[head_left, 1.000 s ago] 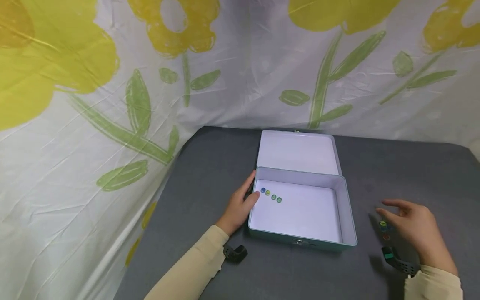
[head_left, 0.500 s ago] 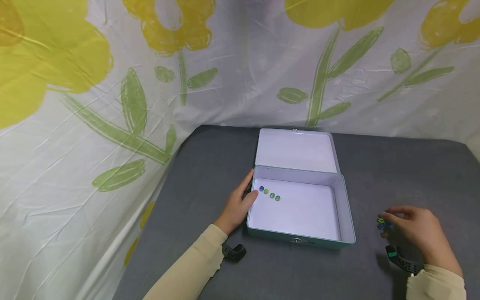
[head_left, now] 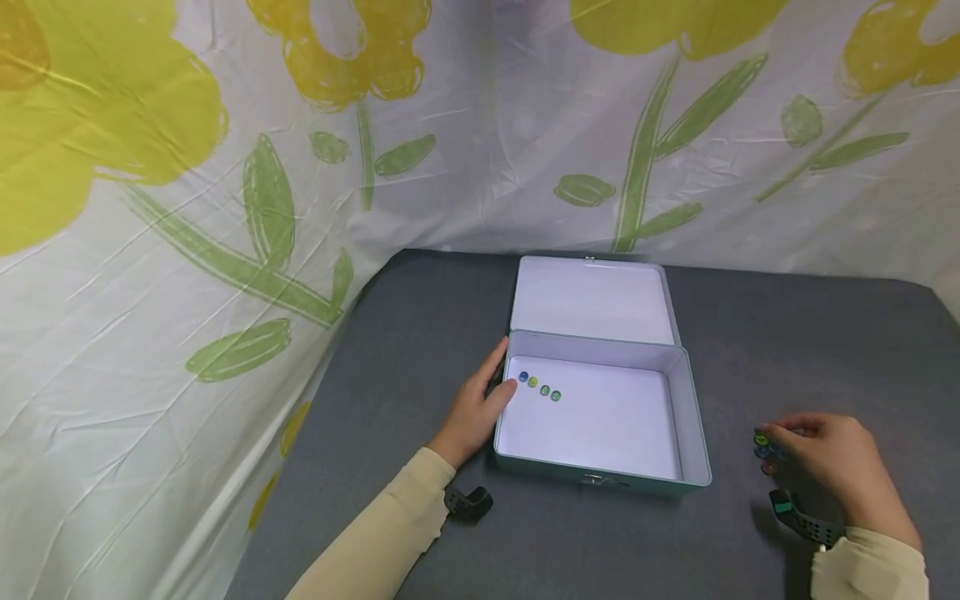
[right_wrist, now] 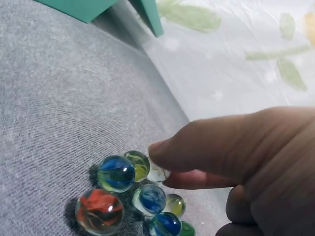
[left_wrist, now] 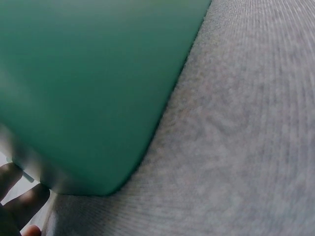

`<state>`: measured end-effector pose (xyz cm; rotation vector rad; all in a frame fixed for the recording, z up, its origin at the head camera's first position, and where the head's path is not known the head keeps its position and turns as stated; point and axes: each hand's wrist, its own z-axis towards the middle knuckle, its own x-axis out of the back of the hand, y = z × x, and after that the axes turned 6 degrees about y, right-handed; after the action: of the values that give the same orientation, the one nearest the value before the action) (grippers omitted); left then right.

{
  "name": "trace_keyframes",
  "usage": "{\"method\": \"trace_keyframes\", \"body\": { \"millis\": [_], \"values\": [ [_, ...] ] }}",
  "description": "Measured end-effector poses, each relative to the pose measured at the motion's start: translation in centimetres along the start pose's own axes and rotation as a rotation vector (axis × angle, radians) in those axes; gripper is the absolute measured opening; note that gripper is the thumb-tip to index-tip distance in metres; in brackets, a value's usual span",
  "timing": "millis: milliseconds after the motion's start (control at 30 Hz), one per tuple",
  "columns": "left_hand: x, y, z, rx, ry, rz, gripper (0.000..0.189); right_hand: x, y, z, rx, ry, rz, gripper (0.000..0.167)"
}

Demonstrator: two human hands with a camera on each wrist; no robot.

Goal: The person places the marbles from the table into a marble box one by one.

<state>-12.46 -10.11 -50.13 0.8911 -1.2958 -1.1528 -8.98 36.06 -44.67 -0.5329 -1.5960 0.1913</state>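
Note:
A green metal box (head_left: 600,479) with a white inside stands with its lid (head_left: 596,300) folded back. My left hand (head_left: 471,412) grips its left wall, thumb over the rim and fingers outside; in the left wrist view fingertips (left_wrist: 29,199) touch the green side. Several marbles lie in a slanting row on the box floor, among them a blue marble (head_left: 523,377). At the right, my right hand (head_left: 832,450) pinches a clear marble (right_wrist: 157,173) between thumb and index finger. Around it lie several glass marbles, including a red-orange marble (right_wrist: 100,212) and a blue marble (right_wrist: 116,173).
A dark grey cloth covers the table (head_left: 420,333). Behind and to the left hangs a white curtain (head_left: 480,167) with yellow flowers. Black bands are on both wrists, the right band (head_left: 806,525) close above the tabletop.
My right hand has come down onto the marbles, and its parted thumb and index finger have closed on one. The left hand stays on the box.

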Motion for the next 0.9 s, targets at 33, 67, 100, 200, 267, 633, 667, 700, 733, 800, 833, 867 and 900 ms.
{"method": "trace_keyframes", "body": {
  "millis": [33, 67, 100, 200, 267, 633, 667, 700, 733, 800, 833, 867, 900],
  "values": [
    [0.0, 0.0, 0.0, -0.001, -0.001, 0.002, 0.063, 0.0, 0.0, 0.0, 0.004, 0.011, 0.000, 0.039],
    [0.0, 0.0, 0.0, 0.000, -0.001, 0.003, 0.063, 0.0, 0.0, 0.0, 0.006, 0.022, 0.003, 0.038],
    [0.0, 0.1, 0.0, 0.003, 0.000, 0.002, 0.064, 0.0, 0.0, 0.0, 0.011, 0.034, 0.004, 0.037],
    [0.1, 0.2, -0.1, 0.012, 0.002, 0.000, 0.064, -0.1, -0.1, -0.1, 0.020, 0.067, 0.011, 0.036],
    [0.1, 0.2, -0.1, 0.014, 0.002, 0.000, 0.064, -0.1, -0.3, -0.2, 0.022, 0.081, 0.016, 0.036],
    [0.1, 0.3, 0.0, 0.008, 0.010, 0.000, 0.063, -0.1, -2.8, -0.6, 0.085, 0.115, 0.095, 0.044],
    [0.1, 0.3, 0.0, 0.009, 0.009, -0.002, 0.063, 0.0, -3.0, -0.6, 0.089, 0.115, 0.097, 0.045],
    [0.1, 0.3, 0.0, 0.011, 0.008, -0.004, 0.063, 0.1, -3.2, -0.5, 0.094, 0.113, 0.099, 0.045],
    [0.1, 0.2, 0.0, 0.013, 0.007, -0.007, 0.063, 0.1, -3.5, -0.5, 0.100, 0.111, 0.096, 0.046],
    [0.0, 0.2, -0.1, 0.012, 0.005, -0.006, 0.063, 0.3, -3.9, -0.4, 0.113, 0.104, 0.091, 0.047],
    [0.0, 0.2, -0.1, 0.012, 0.004, -0.005, 0.063, 0.3, -4.2, -0.3, 0.124, 0.103, 0.091, 0.047],
    [0.0, 0.2, 0.0, 0.012, 0.002, -0.006, 0.064, 0.4, -4.5, -0.3, 0.136, 0.106, 0.086, 0.046],
    [0.0, 0.1, 0.0, 0.013, 0.000, -0.004, 0.064, 0.4, -4.7, -0.2, 0.146, 0.105, 0.086, 0.046]
  ]
}}
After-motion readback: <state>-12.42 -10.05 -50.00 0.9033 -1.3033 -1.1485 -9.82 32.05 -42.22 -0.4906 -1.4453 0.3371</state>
